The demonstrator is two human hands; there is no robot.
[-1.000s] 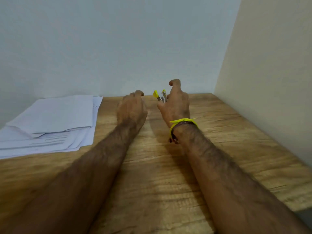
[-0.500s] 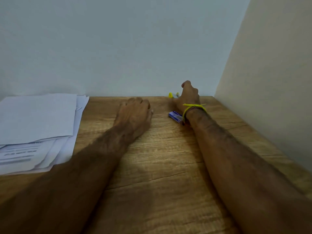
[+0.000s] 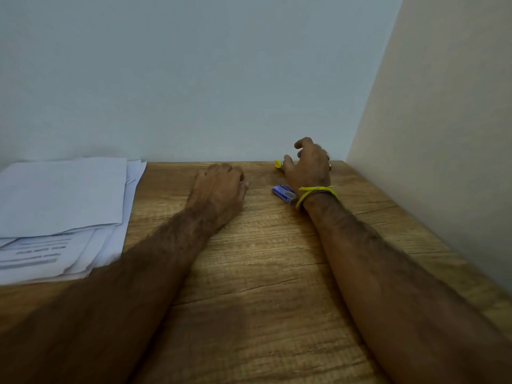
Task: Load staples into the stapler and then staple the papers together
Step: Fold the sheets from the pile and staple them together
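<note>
One yellow stapler [image 3: 278, 163] tip peeks past the right hand [image 3: 309, 169].

My left hand [image 3: 219, 189] rests on the table [image 3: 263, 273]; at two o'clock my right hand [image 3: 309, 167] covers the yellow stapler [image 3: 278, 163].

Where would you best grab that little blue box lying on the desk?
Pinch the blue box across its two long sides, coming from above. It lies flat on the wooden desk, so only top and sides are free; the right hand crowds its right end.
</note>
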